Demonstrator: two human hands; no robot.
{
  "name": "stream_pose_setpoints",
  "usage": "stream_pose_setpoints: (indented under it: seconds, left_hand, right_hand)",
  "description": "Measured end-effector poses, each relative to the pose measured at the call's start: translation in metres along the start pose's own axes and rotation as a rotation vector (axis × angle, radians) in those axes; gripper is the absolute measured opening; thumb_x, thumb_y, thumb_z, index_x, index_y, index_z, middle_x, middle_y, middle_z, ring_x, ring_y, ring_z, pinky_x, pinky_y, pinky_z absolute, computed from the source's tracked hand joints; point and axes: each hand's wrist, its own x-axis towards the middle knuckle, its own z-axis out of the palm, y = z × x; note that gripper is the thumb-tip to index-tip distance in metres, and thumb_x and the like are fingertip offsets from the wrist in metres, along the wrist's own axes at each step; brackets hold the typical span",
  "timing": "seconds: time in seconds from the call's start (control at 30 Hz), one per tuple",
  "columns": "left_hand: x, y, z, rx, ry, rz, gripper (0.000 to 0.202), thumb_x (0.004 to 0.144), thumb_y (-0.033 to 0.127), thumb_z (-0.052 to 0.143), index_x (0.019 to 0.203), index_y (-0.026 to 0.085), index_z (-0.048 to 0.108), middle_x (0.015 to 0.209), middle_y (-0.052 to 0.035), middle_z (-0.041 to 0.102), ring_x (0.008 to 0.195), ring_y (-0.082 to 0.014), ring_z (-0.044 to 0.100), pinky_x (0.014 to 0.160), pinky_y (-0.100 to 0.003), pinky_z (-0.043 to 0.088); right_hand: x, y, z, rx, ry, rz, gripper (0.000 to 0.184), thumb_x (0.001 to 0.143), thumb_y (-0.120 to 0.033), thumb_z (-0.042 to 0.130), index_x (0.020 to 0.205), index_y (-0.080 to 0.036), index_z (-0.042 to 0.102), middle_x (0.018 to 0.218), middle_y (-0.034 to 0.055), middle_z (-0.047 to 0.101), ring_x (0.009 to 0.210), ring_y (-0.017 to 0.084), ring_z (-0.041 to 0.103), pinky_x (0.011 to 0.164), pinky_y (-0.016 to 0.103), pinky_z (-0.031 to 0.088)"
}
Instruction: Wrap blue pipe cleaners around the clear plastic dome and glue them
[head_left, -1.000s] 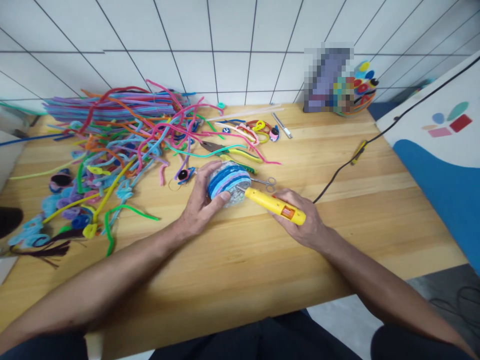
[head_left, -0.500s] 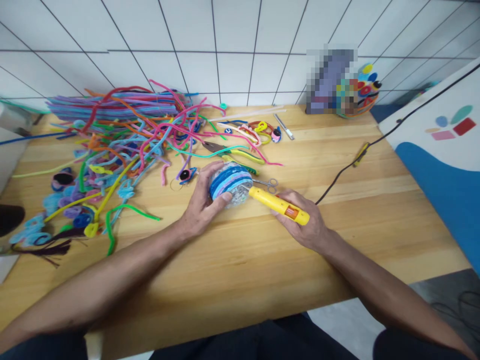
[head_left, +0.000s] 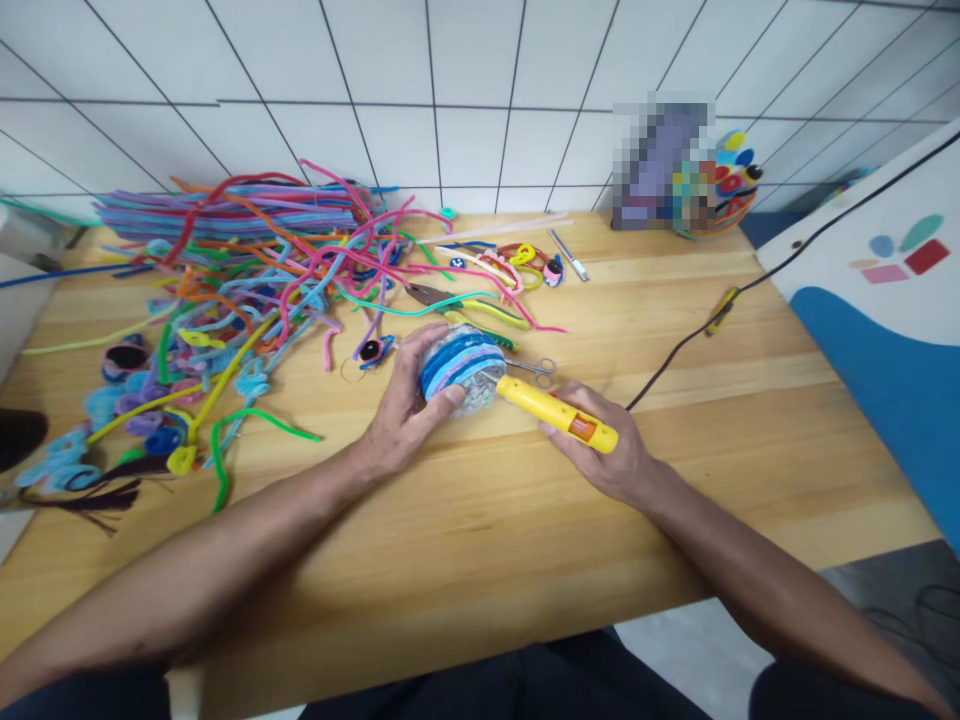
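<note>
My left hand (head_left: 409, 405) is wrapped round the left side of a clear, rounded ball (head_left: 461, 368) banded with blue, light blue and lilac pipe cleaners. Its thumb presses on the near side. In my right hand (head_left: 604, 440) is a yellow hot glue gun (head_left: 551, 412), its nozzle pointing left at the ball's right side. The nozzle seems to touch the clear surface, though contact is too small to be sure. Just behind the ball lie small scissors (head_left: 536, 370) and pliers (head_left: 465, 305) with yellow-green handles.
A tangle of coloured pipe cleaners (head_left: 247, 250) covers the table's left and back. A black cord (head_left: 667, 365) runs from the right hand to the upper right. A craft knife (head_left: 568, 255) lies near the tiled wall (head_left: 480, 100). A small eyed figure (head_left: 371, 350) sits left of the ball.
Almost nothing differs; my right hand and the glue gun have shifted very slightly, while the ball stays in place.
</note>
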Motion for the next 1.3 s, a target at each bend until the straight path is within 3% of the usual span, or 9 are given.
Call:
stream_pose_setpoints:
  seconds: [0.33, 1.0, 1.3]
  left_hand:
    - [0.0008, 0.0016, -0.0001, 0.001, -0.009, -0.003, 0.063, 0.107, 0.053, 0.067, 0.163, 0.035, 0.044, 0.164, -0.0122, 0.05, 0.156, -0.0366, 0.05, 0.133, -0.065, 0.043]
    - [0.0007, 0.002, -0.0002, -0.011, -0.026, -0.002, 0.063, 0.107, 0.05, 0.067, 0.164, 0.035, 0.043, 0.164, -0.012, 0.049, 0.157, -0.0356, 0.048, 0.134, -0.063, 0.041]
    - [0.0005, 0.0015, 0.0002, -0.008, -0.01, -0.017, 0.064, 0.107, 0.052, 0.068, 0.163, 0.034, 0.044, 0.165, -0.0125, 0.05, 0.156, -0.0359, 0.049, 0.134, -0.063, 0.041]
  right_hand:
    - [-0.0002, -0.0021, 0.005, 0.0, 0.003, -0.061, 0.021, 0.101, -0.022, 0.071, 0.12, -0.028, 0.064, 0.1, 0.0021, 0.077, 0.083, 0.02, 0.075, 0.072, 0.031, 0.061]
    - [-0.001, -0.0011, 0.0033, -0.013, 0.032, -0.015, 0.024, 0.101, -0.024, 0.072, 0.124, -0.028, 0.066, 0.103, 0.003, 0.079, 0.087, 0.02, 0.077, 0.077, 0.032, 0.063]
    - [-0.0028, 0.0013, 0.0015, -0.054, 0.023, -0.013, 0.017, 0.103, -0.029, 0.07, 0.119, -0.028, 0.065, 0.098, 0.003, 0.077, 0.083, 0.021, 0.075, 0.072, 0.033, 0.062]
